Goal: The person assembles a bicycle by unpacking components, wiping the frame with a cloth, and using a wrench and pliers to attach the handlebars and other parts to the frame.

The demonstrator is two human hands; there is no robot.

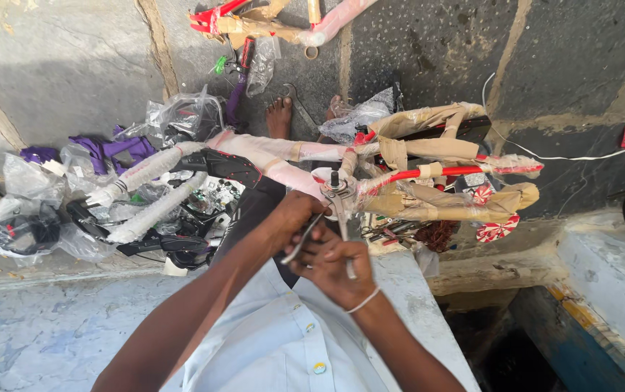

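Two bare hands, both closed on tools, meet at the middle of the view above the person's pale blue shirt (283,341).

Item 1: left hand (291,218), fingers wrapped around the handle of a grey metal wrench (304,238). The wrench's long axis runs diagonally, from low beside the right hand up and away toward the bicycle stem.

Item 2: right hand (333,270), white band at the wrist, clenched around a second slim metal tool (346,250) that stands nearly upright; its kind cannot be told. This hand sits nearer the body, just below and touching the left.

Item 3: bicycle stem fitting (336,190), a bolt head and white clamp, directly beyond both hands; the left hand is the nearer one to it.

Item 4: red bicycle frame (436,173), wrapped in brown paper and plastic, lying crosswise on the stone floor (58,65), extending right from the stem.

Item 5: foam-wrapped parts (149,170) and clear plastic bags (26,218), toward the left edge of the floor.

Item 6: a bare foot (278,116) beyond the frame.
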